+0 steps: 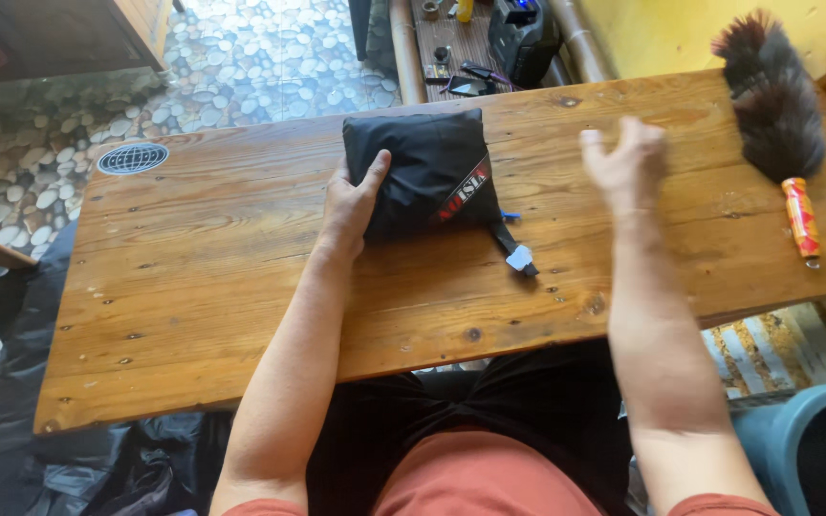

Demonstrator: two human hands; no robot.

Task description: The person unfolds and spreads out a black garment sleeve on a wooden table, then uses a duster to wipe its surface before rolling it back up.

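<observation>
A folded black fabric pouch (427, 167) with a red and white stripe lies on the wooden table (203, 287), a short black strap with a pale tag (518, 256) trailing from its right corner. My left hand (351, 205) grips the pouch's left edge, thumb on top. Over the table to the right of the pouch hovers my right hand (626, 162), blurred, fingers apart and holding nothing.
A feather duster (778, 115) with a red and yellow handle lies at the table's right end. A round metal drain grate (132, 158) sits in the pebble floor at the left. Tools lie on a bench (461, 48) behind. A blue chair (805, 430) is at lower right.
</observation>
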